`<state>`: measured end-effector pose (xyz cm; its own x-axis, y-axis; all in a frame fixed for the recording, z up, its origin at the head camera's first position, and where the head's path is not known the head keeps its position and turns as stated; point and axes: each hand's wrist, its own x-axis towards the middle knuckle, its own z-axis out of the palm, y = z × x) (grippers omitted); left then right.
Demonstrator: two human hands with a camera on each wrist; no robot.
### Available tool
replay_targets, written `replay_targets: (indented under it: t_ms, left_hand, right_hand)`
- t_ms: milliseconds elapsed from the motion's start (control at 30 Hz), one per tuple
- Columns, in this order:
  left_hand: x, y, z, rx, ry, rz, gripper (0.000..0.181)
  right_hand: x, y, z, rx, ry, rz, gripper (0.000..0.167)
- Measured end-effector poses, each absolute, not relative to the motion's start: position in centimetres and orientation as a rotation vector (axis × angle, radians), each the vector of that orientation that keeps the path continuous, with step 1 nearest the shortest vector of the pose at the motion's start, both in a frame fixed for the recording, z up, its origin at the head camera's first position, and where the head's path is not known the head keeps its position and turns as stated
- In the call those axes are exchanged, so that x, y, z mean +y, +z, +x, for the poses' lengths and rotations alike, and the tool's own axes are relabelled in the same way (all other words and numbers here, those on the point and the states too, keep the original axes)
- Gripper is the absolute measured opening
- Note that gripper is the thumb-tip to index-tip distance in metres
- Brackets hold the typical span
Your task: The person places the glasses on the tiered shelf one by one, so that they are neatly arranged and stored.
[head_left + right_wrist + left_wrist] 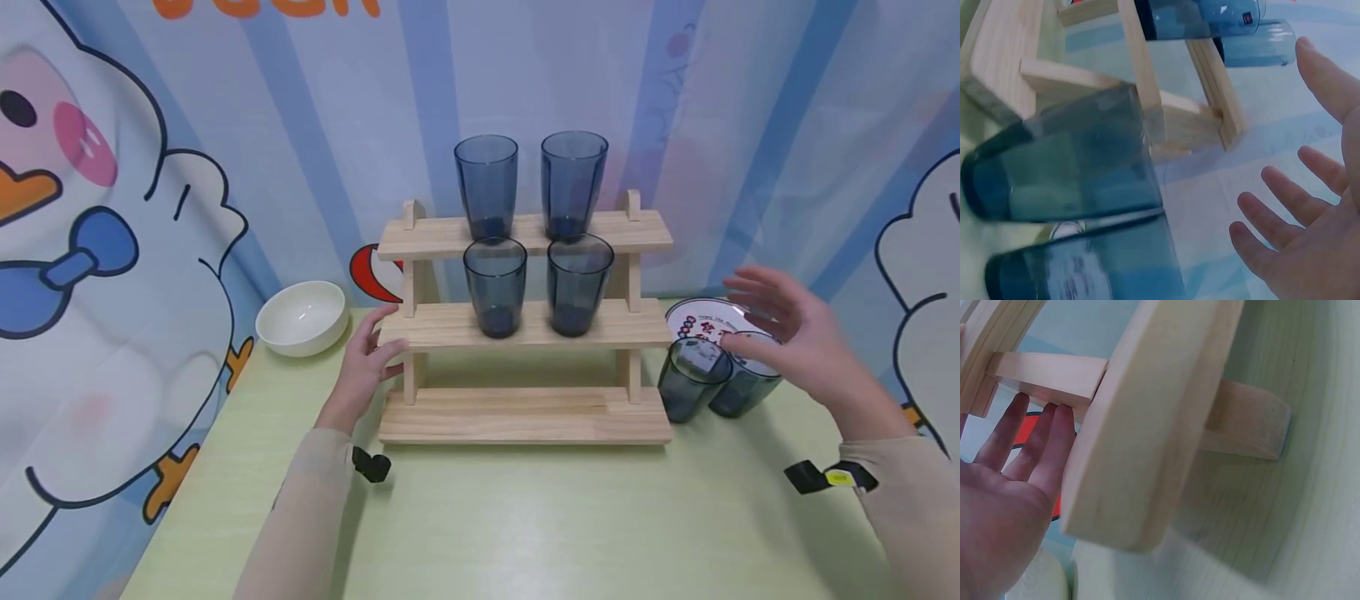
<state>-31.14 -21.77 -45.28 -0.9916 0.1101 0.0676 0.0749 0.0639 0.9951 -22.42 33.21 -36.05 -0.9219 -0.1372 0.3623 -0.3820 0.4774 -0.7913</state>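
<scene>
A three-tier wooden rack (525, 425) stands on the table, with two blue-grey glasses (491, 287) on its middle shelf and two more glasses (573, 183) on top. My left hand (360, 367) holds the rack's left side by the middle shelf; in the left wrist view the fingers of this hand (1010, 487) touch a wooden upright (1054, 375). My right hand (798, 342), fingers spread and empty, hovers over two upright glasses (686, 392) right of the rack. In the right wrist view, this hand (1310, 231) is apart from the nearby glasses (1072, 162).
A white bowl (302, 319) sits on the table left of the rack. Behind the two right-hand glasses lies a white plate (697, 312) with red and dark print. A striped cloth with cartoon figures (345, 125) hangs behind the green table (525, 533).
</scene>
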Motion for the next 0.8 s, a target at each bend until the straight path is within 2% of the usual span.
replay_targets:
  t_ms: [367, 800]
  left_hand:
    - [-21.8, -45.2, -31.0, 2.265, 2.126, 0.184, 0.061]
    - [-21.8, -45.4, -31.2, 2.258, 2.138, 0.201, 0.061]
  right_hand:
    - [37.5, -38.7, -21.5, -2.574, 1.321, 0.3, 0.084]
    - [39.2, -42.6, -21.1, -2.725, 1.356, 0.111, 0.093]
